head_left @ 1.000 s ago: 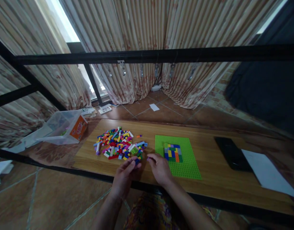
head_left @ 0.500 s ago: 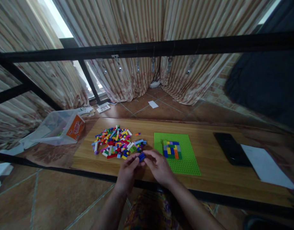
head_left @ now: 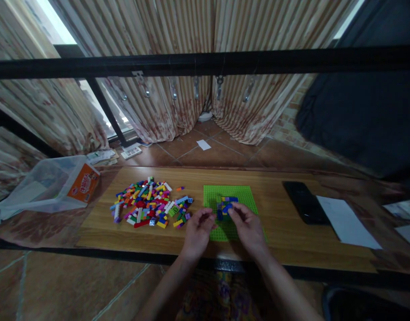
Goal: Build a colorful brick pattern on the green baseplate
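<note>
My right hand (head_left: 249, 227) pinches a small blue brick (head_left: 227, 207) between thumb and fingers, just over the bricks built on the green baseplate (head_left: 243, 191). That cluster of blue, yellow and grey bricks (head_left: 220, 209) is partly hidden by the hand. At the baseplate's left edge is my left hand (head_left: 197, 232), its fingers loosely curled and apart, with nothing visible in them. Left of it a heap of mixed loose bricks (head_left: 146, 198) lies spread on the wooden table (head_left: 188, 178).
A black phone (head_left: 305, 203) and a white sheet of paper (head_left: 347, 223) lie on the right of the table. To the left a clear plastic bin (head_left: 47, 183) with an orange label rests on its side. A dark metal bar (head_left: 191, 63) crosses above the far side.
Both hands have moved from in front of the brick heap to the baseplate. The blue brick, earlier held between both hands, is now in the right hand only. The view has shifted right.
</note>
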The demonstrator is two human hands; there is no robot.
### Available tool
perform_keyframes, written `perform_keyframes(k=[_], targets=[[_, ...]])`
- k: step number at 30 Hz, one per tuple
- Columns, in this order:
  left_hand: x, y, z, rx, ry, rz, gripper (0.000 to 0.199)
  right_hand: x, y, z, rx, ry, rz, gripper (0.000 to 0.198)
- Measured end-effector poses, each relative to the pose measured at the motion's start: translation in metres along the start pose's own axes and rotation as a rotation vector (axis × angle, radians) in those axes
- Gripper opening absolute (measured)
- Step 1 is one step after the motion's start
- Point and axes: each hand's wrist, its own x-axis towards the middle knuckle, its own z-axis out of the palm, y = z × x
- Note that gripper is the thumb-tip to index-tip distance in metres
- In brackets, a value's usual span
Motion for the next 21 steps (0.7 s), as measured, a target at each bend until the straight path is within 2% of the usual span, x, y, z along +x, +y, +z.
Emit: perform_keyframes(k=[3, 5, 9, 11, 16, 21], targets=[[0.016, -0.004, 0.003, 0.173, -0.008, 0.117, 0.016, 0.020, 0.004, -0.019, -0.178, 0.025, -0.037, 0.031], [0.025, -0.005, 0.004, 0.308, -0.005, 0.202, 0.015, 0.033, 0.005, -0.027, -0.381, -0.001, -0.086, 0.027], [0.040, -0.007, 0.009, 0.448, -0.031, 0.275, 0.028, 0.056, 0.005, -0.029, -0.818, -0.172, -0.228, 0.015], [0.044, -0.009, 0.012, 0.441, -0.029, 0.291, 0.033, 0.065, 0.005, -0.026, -0.922, -0.254, -0.304, 0.012], [0.046, -0.015, 0.015, 0.451, -0.015, 0.321, 0.041, 0.075, 0.009, -0.018, -0.829, -0.374, -0.414, 0.019], [0.048, -0.023, 0.011, 0.493, -0.034, 0.348, 0.044, 0.075, 0.019, -0.016, -0.674, -0.311, -0.388, 0.020]])
